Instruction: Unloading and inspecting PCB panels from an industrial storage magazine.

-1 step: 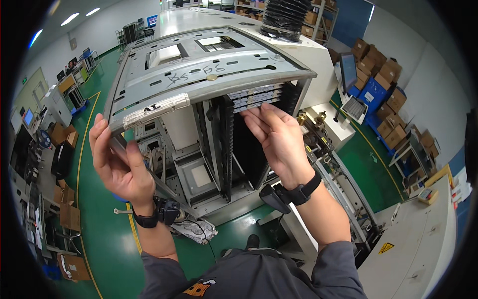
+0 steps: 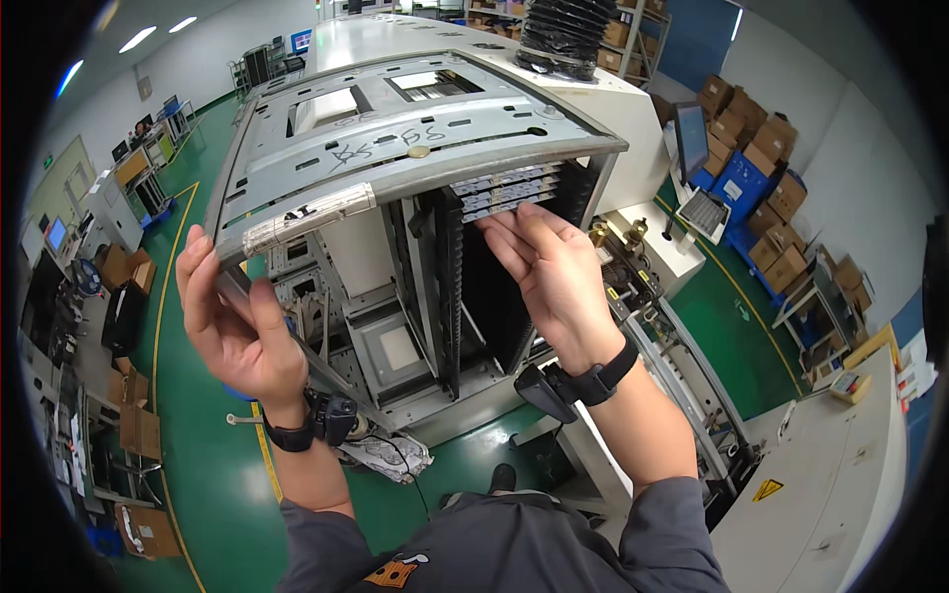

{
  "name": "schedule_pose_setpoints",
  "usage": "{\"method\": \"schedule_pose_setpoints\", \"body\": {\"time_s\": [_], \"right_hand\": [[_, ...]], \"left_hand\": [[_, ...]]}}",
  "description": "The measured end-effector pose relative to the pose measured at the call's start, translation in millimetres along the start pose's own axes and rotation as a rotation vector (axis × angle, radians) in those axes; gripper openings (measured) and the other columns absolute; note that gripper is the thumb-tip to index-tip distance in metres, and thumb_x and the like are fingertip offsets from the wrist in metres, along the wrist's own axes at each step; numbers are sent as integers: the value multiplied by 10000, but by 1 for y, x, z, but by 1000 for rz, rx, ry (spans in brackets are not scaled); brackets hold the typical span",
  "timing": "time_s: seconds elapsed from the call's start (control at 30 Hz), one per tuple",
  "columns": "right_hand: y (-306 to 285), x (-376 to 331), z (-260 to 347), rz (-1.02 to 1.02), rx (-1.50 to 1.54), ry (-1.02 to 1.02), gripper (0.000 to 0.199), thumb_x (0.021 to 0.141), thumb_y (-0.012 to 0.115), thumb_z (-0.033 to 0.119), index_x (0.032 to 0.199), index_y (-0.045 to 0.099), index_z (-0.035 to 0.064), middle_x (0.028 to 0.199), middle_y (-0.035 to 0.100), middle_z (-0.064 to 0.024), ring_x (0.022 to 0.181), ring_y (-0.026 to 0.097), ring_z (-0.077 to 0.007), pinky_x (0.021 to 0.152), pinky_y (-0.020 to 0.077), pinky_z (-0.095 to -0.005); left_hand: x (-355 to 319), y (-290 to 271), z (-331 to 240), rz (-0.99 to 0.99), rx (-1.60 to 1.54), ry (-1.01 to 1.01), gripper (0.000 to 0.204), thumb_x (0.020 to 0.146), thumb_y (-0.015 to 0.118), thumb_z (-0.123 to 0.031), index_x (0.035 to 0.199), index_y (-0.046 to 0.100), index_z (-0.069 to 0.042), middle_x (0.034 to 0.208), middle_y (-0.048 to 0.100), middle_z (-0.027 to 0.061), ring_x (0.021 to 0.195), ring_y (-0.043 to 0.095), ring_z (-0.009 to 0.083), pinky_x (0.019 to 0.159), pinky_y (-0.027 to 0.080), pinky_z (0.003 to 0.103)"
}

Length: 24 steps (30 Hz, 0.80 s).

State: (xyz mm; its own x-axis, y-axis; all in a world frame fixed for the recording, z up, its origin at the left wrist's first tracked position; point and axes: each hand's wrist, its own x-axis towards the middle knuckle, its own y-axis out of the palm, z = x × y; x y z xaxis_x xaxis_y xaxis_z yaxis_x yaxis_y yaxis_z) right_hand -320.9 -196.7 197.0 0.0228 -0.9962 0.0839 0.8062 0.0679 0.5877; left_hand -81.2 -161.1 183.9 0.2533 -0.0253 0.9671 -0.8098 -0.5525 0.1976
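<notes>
Around me: brown cartons (image 2: 756, 148) on blue shelving, monitor (image 2: 691, 138), keyboard (image 2: 704, 211), green floor (image 2: 208, 474), black hose (image 2: 565, 35).

Below the stacked boards (image 2: 509, 188), the slotted rack (image 2: 415, 148) stands open and dark, giving a hand room to enter. The rack's metal top and side posts (image 2: 450, 287) close it above and left.

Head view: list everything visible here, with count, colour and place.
Grey metal slotted rack: one, centre, open front.
Flat boards: a few, pale, upper slots.
White machine housing: one, behind the rack.
Black ribbed hose: one, top.
Brown cardboard boxes: many, stacked right.
Monitor and keyboard: one set, right.
Green floor: yellow lines.
Left hand: grips the rack's left front edge, black wrist device.
Right hand: fingertips at the boards, black wrist device.
</notes>
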Motion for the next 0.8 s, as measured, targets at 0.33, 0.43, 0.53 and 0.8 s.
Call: {"method": "schedule_pose_setpoints", "body": {"time_s": [0.33,0.43,0.53,0.8], "right_hand": [[-3,1,-1,-31,33,5,193,934,534,147,971,566,-40,985,637,-155,960,634,-221,875,527,-290],[-1,1,-1,-28,41,6,189,934,532,140,975,568,-40,984,639,-154,958,634,-219,872,529,-287],[-1,1,-2,-31,39,6,180,932,530,129,978,569,-41,982,640,-152,956,634,-217,871,530,-286],[1,-2,0,-53,38,-6,157,929,522,97,983,568,-43,982,640,-150,949,635,-209,873,530,-284]], "left_hand": [[-1,0,0,-2,-17,-8,406,845,524,73,1239,438,16,1310,430,166,1275,386,329,1068,281,430],[-1,-1,0,-2,-14,-7,407,846,524,73,1240,436,18,1312,429,166,1277,384,327,1069,280,430],[-2,0,0,-2,-16,-9,408,846,524,73,1240,434,19,1314,428,166,1278,382,325,1069,279,429],[-2,1,0,-10,-24,-9,409,846,526,72,1241,433,20,1313,430,165,1274,387,320,1071,276,429]]}}
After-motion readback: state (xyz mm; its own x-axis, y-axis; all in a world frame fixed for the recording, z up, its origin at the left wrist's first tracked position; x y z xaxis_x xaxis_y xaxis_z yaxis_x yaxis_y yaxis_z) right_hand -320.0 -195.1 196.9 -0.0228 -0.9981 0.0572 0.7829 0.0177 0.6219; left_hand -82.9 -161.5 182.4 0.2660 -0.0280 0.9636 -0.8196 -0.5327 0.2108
